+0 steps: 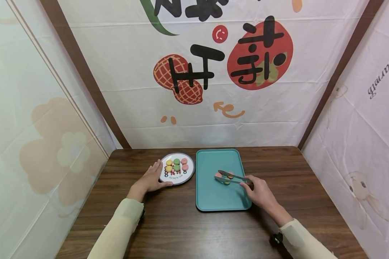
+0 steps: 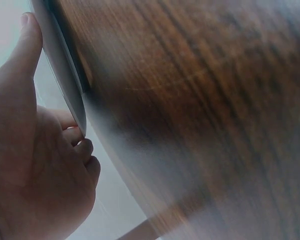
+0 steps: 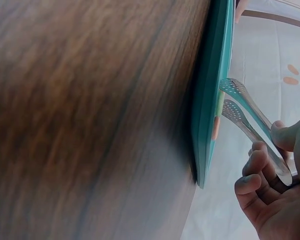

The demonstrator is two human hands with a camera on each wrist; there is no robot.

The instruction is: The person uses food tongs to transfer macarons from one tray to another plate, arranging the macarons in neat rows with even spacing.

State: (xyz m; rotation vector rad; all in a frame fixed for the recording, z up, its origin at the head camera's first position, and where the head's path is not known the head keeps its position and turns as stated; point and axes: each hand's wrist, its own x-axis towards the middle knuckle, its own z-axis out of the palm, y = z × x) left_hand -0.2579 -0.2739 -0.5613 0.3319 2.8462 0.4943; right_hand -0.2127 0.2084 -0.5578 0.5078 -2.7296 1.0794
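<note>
My left hand (image 1: 152, 177) rests at the left rim of a round white plate (image 1: 185, 179), thumb and fingers spread along its edge. On the plate stand pairs of yellow macarons (image 1: 169, 165), green macarons (image 1: 177, 164) and pink macarons (image 1: 184, 164). My right hand (image 1: 259, 191) holds metal tongs (image 1: 232, 176) with perforated tips, thumb on one arm and fingers on the other. Their arms are apart, tips low over the teal tray (image 1: 214, 199). Around the tips lie a pink macaron (image 1: 218, 175) and a green macaron (image 1: 227, 182), partly hidden by the tongs.
The plate and tray stand side by side on a dark wooden table (image 1: 181, 230), toward its back edge. A printed white cloth wall (image 1: 142, 133) rises behind, with further cloth walls left and right.
</note>
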